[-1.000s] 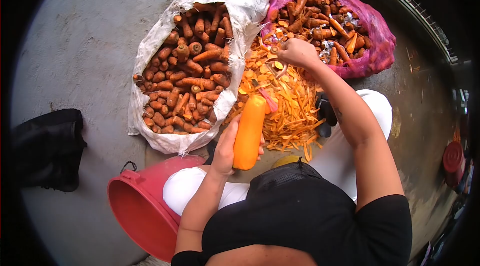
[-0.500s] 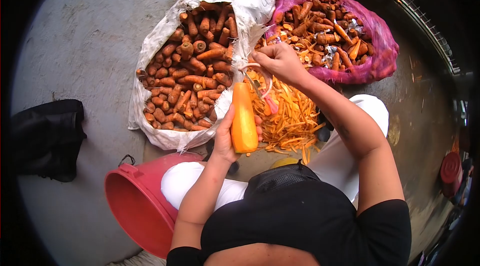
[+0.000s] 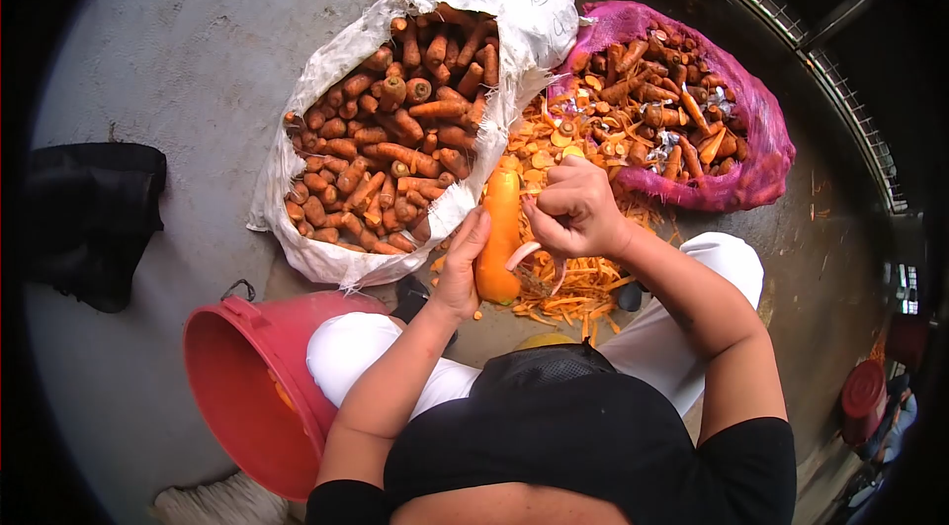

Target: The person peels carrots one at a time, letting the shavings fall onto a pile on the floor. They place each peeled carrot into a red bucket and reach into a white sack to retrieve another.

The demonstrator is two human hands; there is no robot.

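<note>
Left hand (image 3: 462, 266)'s grip is wrapped round the peeled carrot (image 3: 497, 250), so that's the nearer hand. Carrot's long axis runs pretty much 12 to 6. It's at about 8 o'clock from the right hand (image 3: 573, 211), whose grip is pinched narrow on what looks like a peeler (image 3: 522, 255).
</note>
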